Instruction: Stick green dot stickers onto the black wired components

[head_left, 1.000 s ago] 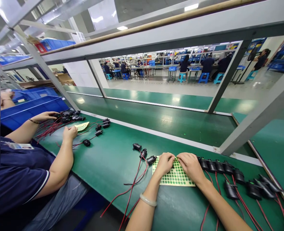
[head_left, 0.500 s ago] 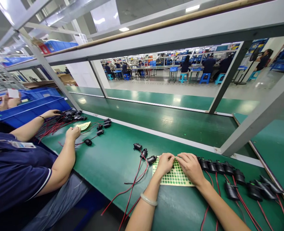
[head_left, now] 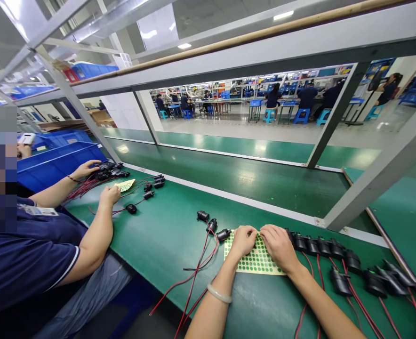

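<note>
The sheet point(head_left: 260, 267), thin and pale with rows of round green dots, lies flat on the smooth green table point(head_left: 180, 212), partly hidden by the left hand point(head_left: 243, 241) and the right hand point(head_left: 279, 245); both curl their fingers, but whether either grips anything cannot be told. Black cylinders point(head_left: 224, 235) trailing red wires point(head_left: 198, 269) flank it, and well leftward stands a blue bin point(head_left: 52, 170), contents hidden.

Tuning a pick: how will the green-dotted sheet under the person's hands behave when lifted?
Likely floppy: a similar sheet in the co-worker's hand looks slightly bent. The green-dotted sheet is probably light, looking paper-thin. It lies mostly flat on the green table, so an edge may be awkward to get under.
</note>
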Available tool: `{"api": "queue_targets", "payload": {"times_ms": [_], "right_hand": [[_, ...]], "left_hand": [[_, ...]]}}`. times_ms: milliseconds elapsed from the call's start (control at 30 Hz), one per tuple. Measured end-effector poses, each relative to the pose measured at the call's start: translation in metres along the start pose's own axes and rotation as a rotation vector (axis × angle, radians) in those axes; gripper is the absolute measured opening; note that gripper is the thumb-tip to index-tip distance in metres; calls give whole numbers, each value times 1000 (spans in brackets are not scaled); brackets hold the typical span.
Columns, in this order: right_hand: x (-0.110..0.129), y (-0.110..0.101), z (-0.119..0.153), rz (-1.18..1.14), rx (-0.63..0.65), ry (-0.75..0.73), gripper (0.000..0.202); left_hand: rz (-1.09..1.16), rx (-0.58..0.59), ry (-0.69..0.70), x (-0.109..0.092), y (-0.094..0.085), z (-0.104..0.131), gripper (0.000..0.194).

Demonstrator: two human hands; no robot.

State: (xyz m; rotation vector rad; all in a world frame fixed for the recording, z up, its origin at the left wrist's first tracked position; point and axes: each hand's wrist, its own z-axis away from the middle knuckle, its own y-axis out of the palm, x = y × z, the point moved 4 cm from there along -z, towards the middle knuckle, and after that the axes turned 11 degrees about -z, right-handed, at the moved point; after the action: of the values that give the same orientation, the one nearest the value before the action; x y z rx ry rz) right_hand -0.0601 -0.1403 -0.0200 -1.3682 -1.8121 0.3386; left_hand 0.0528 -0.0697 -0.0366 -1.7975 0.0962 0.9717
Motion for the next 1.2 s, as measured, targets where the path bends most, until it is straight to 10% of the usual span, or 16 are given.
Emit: {"api": "queue_targets", "payload": {"times_ms": [367,800,1000,1200], "right_hand": [[-11,-49,-12,-566,-322,518,36],[44,-97,-22,-938,-350,601,37],[65,-125,-14,-836,-370,452,22],[77,-144,-3,-766,-368,358,17]], "left_hand": [[-387,-100,-131,31,-86,39,35],[-420,-91,-184,29,-93,50,10],[491,-271,-161,-18,-115,78,36],[1311,-108,-144,-79,-101,120,48]]}}
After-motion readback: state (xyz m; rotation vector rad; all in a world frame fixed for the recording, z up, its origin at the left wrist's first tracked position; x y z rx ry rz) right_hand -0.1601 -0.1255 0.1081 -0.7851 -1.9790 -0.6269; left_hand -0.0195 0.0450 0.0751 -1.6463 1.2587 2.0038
